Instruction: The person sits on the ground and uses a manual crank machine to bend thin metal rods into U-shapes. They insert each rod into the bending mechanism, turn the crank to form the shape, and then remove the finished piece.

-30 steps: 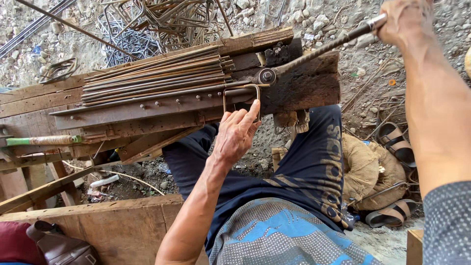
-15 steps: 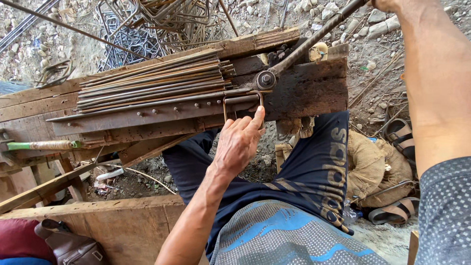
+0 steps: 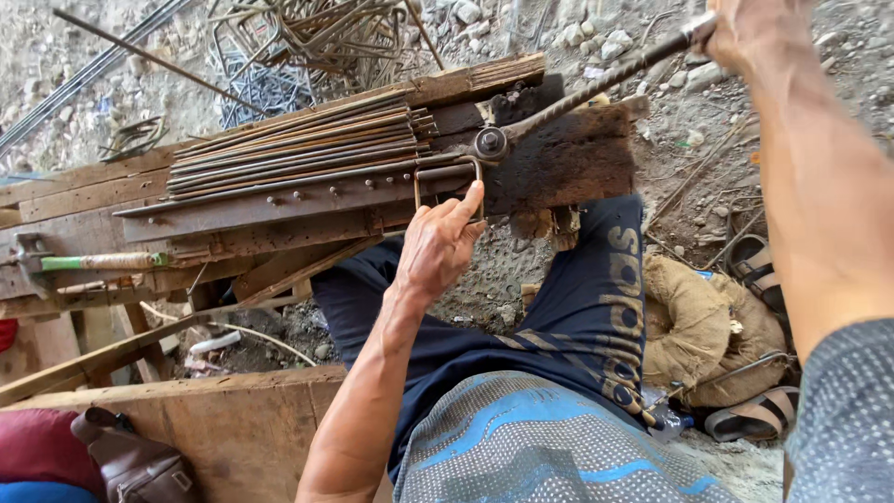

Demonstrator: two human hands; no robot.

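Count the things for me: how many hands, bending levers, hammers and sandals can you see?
Hands: 2, left hand and right hand
Bending lever: 1
Hammer: 1
Sandals: 2, one and another
Total: 6

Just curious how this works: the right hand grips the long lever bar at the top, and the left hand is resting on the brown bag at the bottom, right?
Not quite. The head view shows the left hand at the bent steel piece on the wooden bench, not on the brown bag. The right hand grips the lever bar.

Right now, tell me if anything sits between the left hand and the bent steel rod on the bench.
Nothing visible does: the left hand already touches the bent steel rod, fingertips at its lower corner by the bending lever.
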